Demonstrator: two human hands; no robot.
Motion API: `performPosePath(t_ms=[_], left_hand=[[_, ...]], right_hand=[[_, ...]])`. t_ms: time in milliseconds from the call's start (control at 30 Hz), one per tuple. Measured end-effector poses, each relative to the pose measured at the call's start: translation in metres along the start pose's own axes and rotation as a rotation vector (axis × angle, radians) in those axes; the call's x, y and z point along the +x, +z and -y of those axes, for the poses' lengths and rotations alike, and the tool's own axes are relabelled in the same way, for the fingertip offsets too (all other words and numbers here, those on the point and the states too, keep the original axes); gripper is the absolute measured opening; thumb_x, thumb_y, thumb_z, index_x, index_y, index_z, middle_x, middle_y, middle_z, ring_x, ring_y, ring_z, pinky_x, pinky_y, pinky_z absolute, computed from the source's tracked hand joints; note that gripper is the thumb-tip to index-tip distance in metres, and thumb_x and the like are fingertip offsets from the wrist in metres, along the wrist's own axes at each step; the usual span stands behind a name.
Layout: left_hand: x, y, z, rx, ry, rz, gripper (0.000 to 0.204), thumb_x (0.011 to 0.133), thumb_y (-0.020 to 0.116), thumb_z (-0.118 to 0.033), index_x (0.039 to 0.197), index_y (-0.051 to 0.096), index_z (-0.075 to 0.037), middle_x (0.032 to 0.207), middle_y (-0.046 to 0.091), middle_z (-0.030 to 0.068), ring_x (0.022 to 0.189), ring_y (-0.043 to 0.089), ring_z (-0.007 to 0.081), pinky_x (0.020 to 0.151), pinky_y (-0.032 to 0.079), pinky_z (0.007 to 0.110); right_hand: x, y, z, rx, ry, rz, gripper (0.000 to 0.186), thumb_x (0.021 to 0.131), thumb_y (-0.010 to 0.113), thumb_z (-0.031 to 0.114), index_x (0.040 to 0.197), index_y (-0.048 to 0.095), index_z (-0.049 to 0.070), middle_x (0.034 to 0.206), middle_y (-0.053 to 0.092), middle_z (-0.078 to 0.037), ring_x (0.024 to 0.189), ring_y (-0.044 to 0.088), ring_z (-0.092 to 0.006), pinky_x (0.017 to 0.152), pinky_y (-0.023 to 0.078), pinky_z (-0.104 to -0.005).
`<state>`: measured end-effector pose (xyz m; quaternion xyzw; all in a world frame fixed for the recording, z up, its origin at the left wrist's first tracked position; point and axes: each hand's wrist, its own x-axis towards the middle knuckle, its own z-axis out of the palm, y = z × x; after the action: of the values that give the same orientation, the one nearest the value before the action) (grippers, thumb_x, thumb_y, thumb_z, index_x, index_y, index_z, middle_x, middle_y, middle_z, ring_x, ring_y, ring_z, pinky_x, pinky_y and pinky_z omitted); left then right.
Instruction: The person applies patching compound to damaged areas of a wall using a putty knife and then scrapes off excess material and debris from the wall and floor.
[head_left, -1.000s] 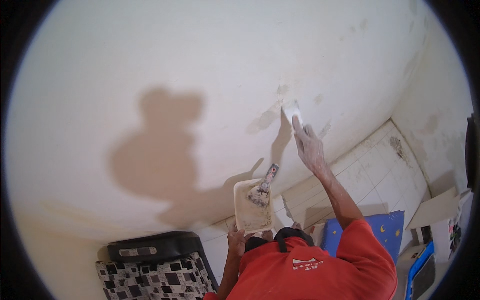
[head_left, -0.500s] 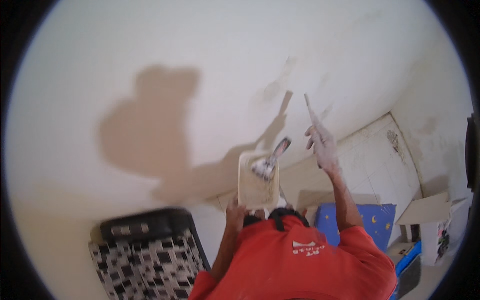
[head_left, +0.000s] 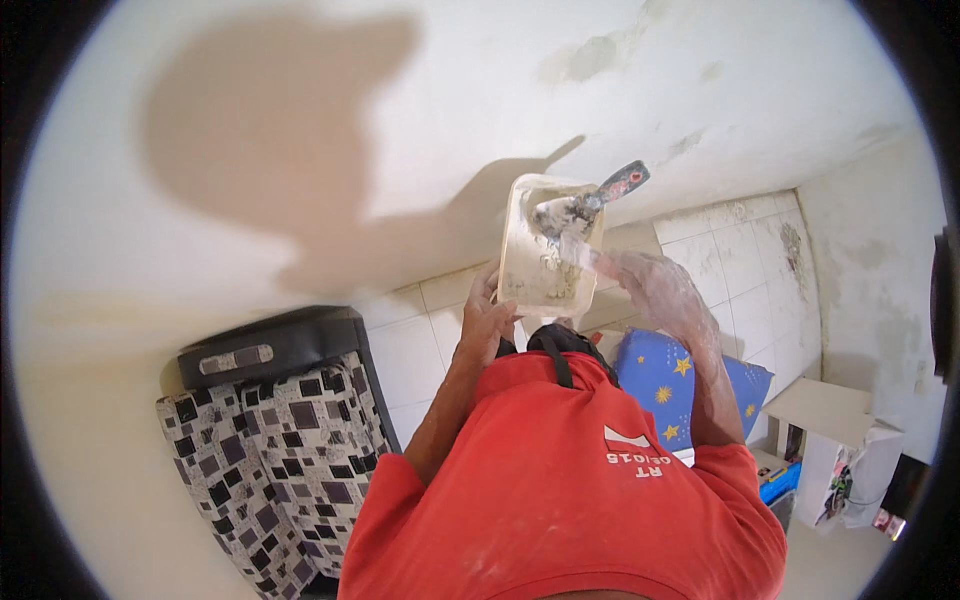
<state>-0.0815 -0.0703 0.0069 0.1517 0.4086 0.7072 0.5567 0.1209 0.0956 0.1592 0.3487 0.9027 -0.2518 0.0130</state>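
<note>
My left hand (head_left: 488, 315) grips a cream plastic tub (head_left: 515, 240) by its near left corner, fingers beneath and thumb at the rim. Pale, pasty filler (head_left: 545, 275) coats the tub's floor. A putty knife with a dark handle (head_left: 624, 181) rests in the tub, its smeared blade inside and its handle jutting past the far right rim. My right hand (head_left: 660, 290), whitened with dust, is closed round a second putty knife (head_left: 580, 252). That one's blade reaches over the tub's right side, near the resting knife; blur hides whether it touches the filler.
A stained white wall (head_left: 450, 90) rises ahead, carrying my shadow. A patterned sofa (head_left: 290, 450) with a black arm stands at left. At right are a blue star-print cushion or mattress (head_left: 650, 385) and an opened cardboard box (head_left: 825, 410). White tiles (head_left: 735, 260) run along the wall's foot.
My right hand has come down from the wall side to the tub, bringing its putty knife over it. The view has shifted, and the tub appears higher in the picture.
</note>
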Motion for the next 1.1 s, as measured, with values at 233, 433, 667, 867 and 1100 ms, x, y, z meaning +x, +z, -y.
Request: performPosePath(t_ms=[233,433,667,867,1100], left_hand=[[0.002,-0.007,0.007,-0.031,-0.013,0.002,0.087,0.080,0.075,-0.013,0.151,0.024,-0.004,0.143,0.043,0.0158,0.125,0.053,0.0259,0.096,0.054,0.038],[0.010,-0.007,0.012,-0.038,-0.030,0.015,0.089,0.079,0.078,-0.017,0.151,0.026,-0.005,0.141,0.044,0.0158,0.123,0.054,0.0250,0.095,0.054,0.037],[0.005,-0.002,0.020,-0.015,-0.050,-0.030,0.088,0.081,0.078,-0.019,0.151,0.027,-0.004,0.142,0.043,0.0148,0.121,0.055,0.0240,0.094,0.054,0.037],[0.009,0.000,0.024,-0.008,-0.002,-0.040,0.087,0.080,0.078,-0.017,0.150,0.028,-0.002,0.145,0.042,0.0146,0.125,0.053,0.0242,0.096,0.054,0.037],[0.006,0.002,0.022,-0.027,-0.054,-0.052,0.082,0.081,0.077,-0.014,0.146,0.030,0.000,0.144,0.042,0.0167,0.125,0.053,0.0271,0.100,0.051,0.039]], right_hand=[[0.022,0.009,0.025,-0.267,-0.126,-0.011,0.032,0.089,0.056,0.007,0.120,0.063,0.011,0.100,0.061,-0.015,0.093,0.062,-0.0331,0.076,0.052,-0.0445],[0.064,0.046,0.017,-0.348,-0.308,-0.060,0.043,0.081,0.056,0.005,0.124,0.056,0.003,0.106,0.059,-0.018,0.098,0.062,-0.0329,0.080,0.054,-0.0432],[0.066,0.088,0.021,-0.453,-0.304,0.073,0.038,0.085,0.057,0.007,0.121,0.054,-0.005,0.108,0.059,-0.022,0.101,0.064,-0.0362,0.079,0.056,-0.0412],[0.044,0.093,0.013,-0.399,-0.288,0.256,0.028,0.086,0.059,0.010,0.110,0.056,-0.004,0.106,0.061,-0.023,0.068,0.068,-0.0376,0.062,0.057,-0.0443],[0.073,0.059,0.010,-0.317,-0.310,0.121,0.025,0.085,0.059,0.015,0.103,0.058,-0.003,0.100,0.062,-0.024,0.080,0.068,-0.0380,0.066,0.056,-0.0453]])
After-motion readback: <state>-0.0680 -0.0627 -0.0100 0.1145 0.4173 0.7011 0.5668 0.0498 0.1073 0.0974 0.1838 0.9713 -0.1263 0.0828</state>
